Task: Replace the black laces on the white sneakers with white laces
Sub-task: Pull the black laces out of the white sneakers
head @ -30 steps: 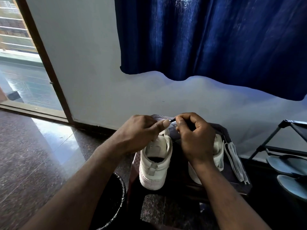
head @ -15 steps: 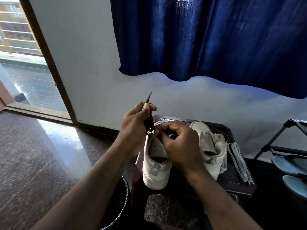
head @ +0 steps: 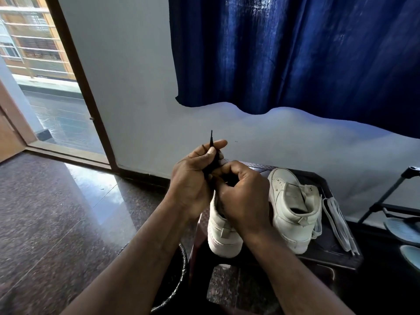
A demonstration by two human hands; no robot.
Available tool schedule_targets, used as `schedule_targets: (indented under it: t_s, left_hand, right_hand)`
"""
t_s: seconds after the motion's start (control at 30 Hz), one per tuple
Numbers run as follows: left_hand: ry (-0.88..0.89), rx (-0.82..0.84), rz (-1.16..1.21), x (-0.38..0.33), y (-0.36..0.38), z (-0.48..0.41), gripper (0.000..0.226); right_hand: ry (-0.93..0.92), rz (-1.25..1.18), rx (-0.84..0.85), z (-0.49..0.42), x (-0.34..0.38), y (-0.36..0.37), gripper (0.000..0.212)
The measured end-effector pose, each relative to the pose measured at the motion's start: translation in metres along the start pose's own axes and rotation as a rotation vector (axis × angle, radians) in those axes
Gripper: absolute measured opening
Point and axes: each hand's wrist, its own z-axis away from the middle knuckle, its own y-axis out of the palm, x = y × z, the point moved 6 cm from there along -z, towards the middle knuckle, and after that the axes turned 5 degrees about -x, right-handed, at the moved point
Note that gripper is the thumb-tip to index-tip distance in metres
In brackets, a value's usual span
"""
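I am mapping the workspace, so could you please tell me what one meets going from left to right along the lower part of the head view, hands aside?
black bin → first white sneaker → second white sneaker → loose white laces → metal rack holding sandals

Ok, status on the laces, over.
Left hand pinches black lace, tip up. Right hand curled over left sneaker, grip hidden. White laces lie beside right sneaker.

We see daylight pouring through the doorway (head: 45,98) at left, glaring off the polished floor (head: 91,185); the lower right sits dim, edges bend with wide-angle distortion.
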Motion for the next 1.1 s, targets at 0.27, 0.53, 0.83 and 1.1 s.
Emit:
schedule_targets:
  t_s: [0.27, 0.53, 0.83, 1.1]
  left_hand:
    - [0.206, -0.090, -0.567, -0.027, -0.040, 0.006, 0.024]
    - [0.216, -0.309, -0.866, -0.060, -0.107, 0.029, 0.020]
    - [0.056, -0.302, -1.429, -0.064, -0.192, 0.032, 0.025]
    - [-0.178, -0.242, -1.689, -0.035, -0.237, 0.020, 0.016]
  right_hand:
    - [0.138, -0.089, -0.079, 0.001, -0.001, 0.009, 0.021]
    - [0.180, -0.038, 0.085, 0.017, 0.007, 0.065, 0.004]
    - [0.113, 0.206, 0.324, 0.069, -0.011, 0.153, 0.012]
    - [0.077, 0.324, 0.488, 0.105, -0.045, 0.195, 0.022]
